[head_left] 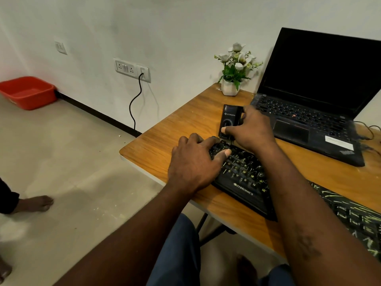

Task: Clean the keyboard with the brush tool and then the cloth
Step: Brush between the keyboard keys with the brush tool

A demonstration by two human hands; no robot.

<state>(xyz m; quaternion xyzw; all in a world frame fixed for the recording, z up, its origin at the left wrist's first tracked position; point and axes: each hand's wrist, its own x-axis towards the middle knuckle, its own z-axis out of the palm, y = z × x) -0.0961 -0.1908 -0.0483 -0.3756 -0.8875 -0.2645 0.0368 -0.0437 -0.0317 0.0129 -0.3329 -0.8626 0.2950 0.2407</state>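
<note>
The keyboard [245, 182], at the table's [156, 141] near edge, is pressed at its far end by the spread left hand [193, 164] while a box [228, 118] beyond is gripped by the right hand [251, 129]; judged light and stiff, it is best held by its ends, not its keys.

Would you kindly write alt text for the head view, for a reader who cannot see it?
A person's left hand rests on the end of a black keyboard on a wooden table, while the right hand grips a black box standing just beyond it. An open laptop with a dark screen and a pot of white flowers sit behind.
</note>
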